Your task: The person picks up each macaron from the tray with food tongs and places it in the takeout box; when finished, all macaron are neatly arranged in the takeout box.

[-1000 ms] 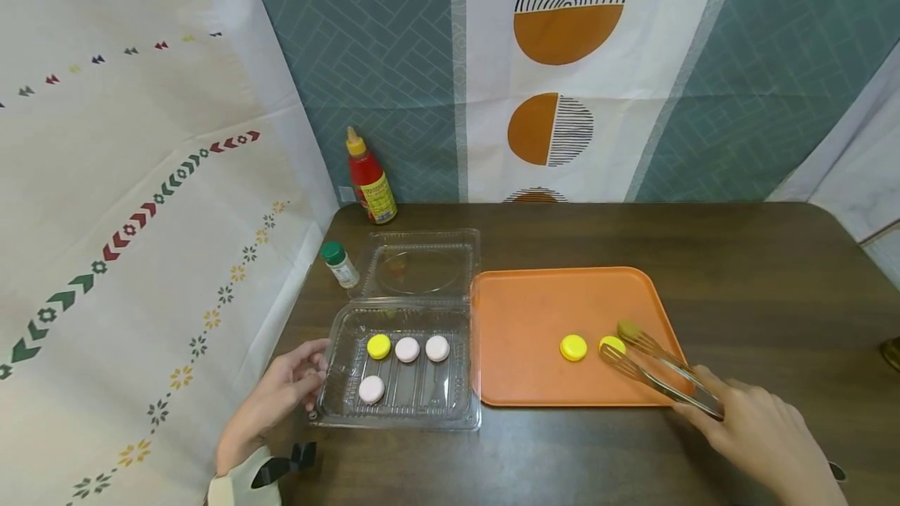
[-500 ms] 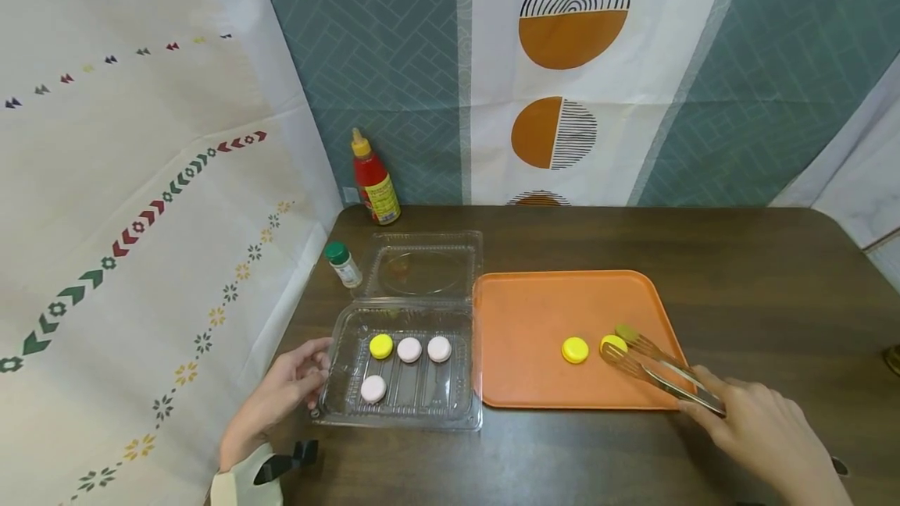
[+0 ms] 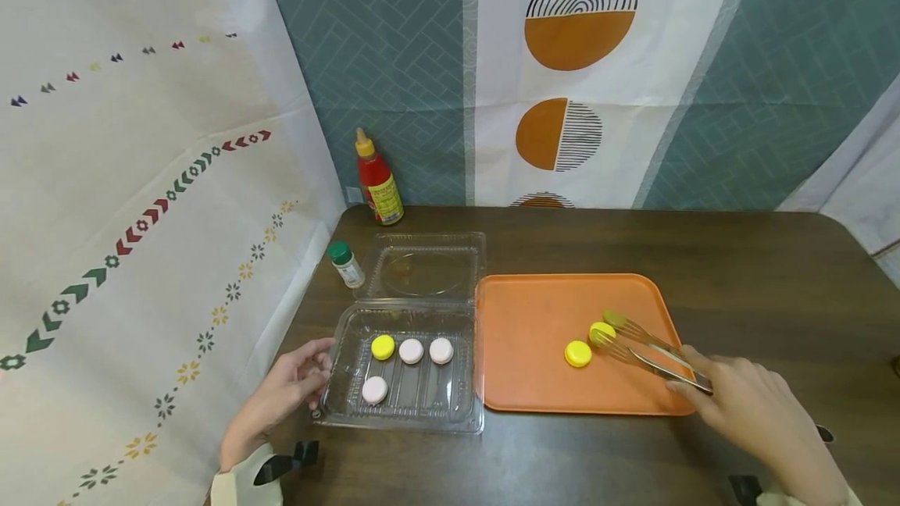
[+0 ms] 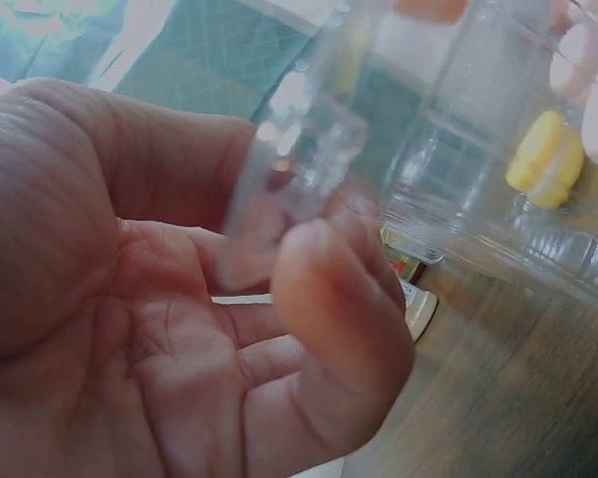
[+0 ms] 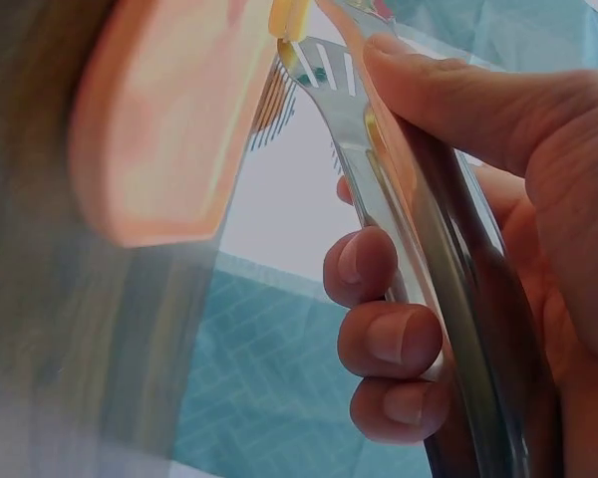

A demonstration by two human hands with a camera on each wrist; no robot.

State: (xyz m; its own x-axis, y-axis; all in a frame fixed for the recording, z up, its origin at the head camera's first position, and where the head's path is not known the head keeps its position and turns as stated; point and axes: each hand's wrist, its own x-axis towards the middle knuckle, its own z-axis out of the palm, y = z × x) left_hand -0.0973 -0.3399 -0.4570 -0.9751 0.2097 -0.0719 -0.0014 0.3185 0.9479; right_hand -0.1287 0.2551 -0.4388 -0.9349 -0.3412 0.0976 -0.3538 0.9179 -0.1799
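My right hand (image 3: 745, 404) grips metal tongs (image 5: 458, 289), fingers wrapped round both arms. In the head view, the tong tips stand on either side of a yellow macaron (image 3: 601, 333) on the orange tray (image 3: 523, 373). A second yellow macaron (image 3: 578, 354) lies just left of it on the tray. My left hand (image 3: 297, 377) pinches the left rim of a clear plastic container (image 4: 324, 149) between thumb and fingers. Inside the container are a yellow macaron (image 3: 383, 347) and three pale pink ones, one of them the macaron (image 3: 375, 390) nearest the front.
The container's hinged lid (image 3: 425, 268) lies open behind its base. A green-capped shaker jar (image 3: 347, 265) stands beside the lid, and a red sauce bottle (image 3: 380, 186) is at the back left. The tray's left edge adjoins the container. Fabric hangs behind the brown table (image 3: 562, 459).
My right hand and the tongs have moved left and slightly up, shifting the yellow macaron closer to the other on the tray. My left hand keeps its hold on the container.
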